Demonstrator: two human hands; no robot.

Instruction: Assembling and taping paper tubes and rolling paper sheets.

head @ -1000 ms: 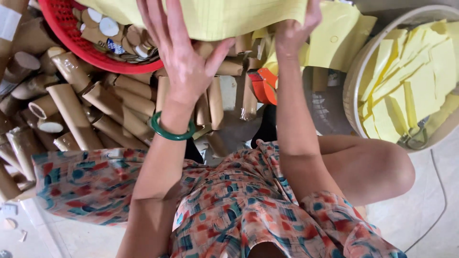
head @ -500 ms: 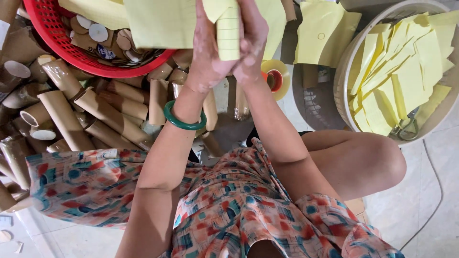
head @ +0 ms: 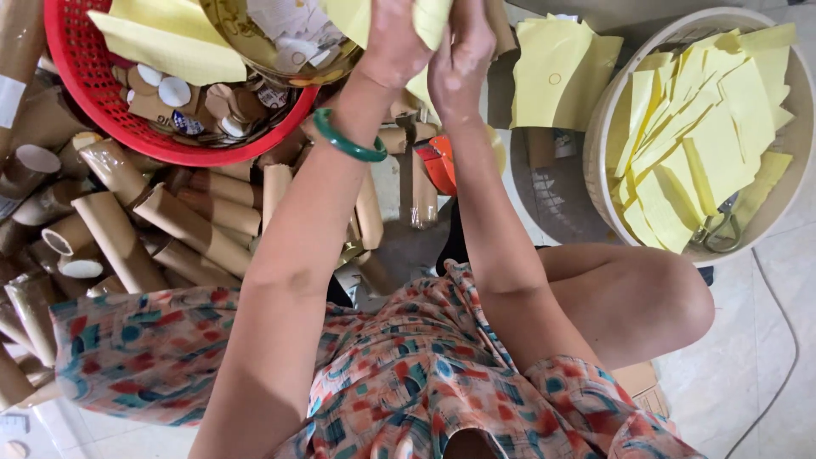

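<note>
My left hand (head: pixel 395 42) and my right hand (head: pixel 459 59) are pressed together at the top of the view, both closed around a folded yellow paper sheet (head: pixel 429 19). A green bangle (head: pixel 347 140) sits on my left wrist. Just left of my hands is a round gold-rimmed bowl (head: pixel 255 51) of white paper scraps, resting in a red plastic basket (head: pixel 93 102) that also holds yellow sheets and small round caps. Brown cardboard tubes (head: pixel 183 225) lie piled below the basket.
A round pale basin (head: pixel 786 204) on the right holds several yellow paper sheets and a pair of scissors (head: pixel 718 229). More yellow sheets (head: pixel 561 72) lie beside it. An orange tape roll (head: pixel 440 161) sits under my hands. My patterned dress and bare knee fill the foreground.
The large yellow sheet spread between my hands has been folded into a narrow strip, then gathered small between both hands, which came together and rose toward the top edge.
</note>
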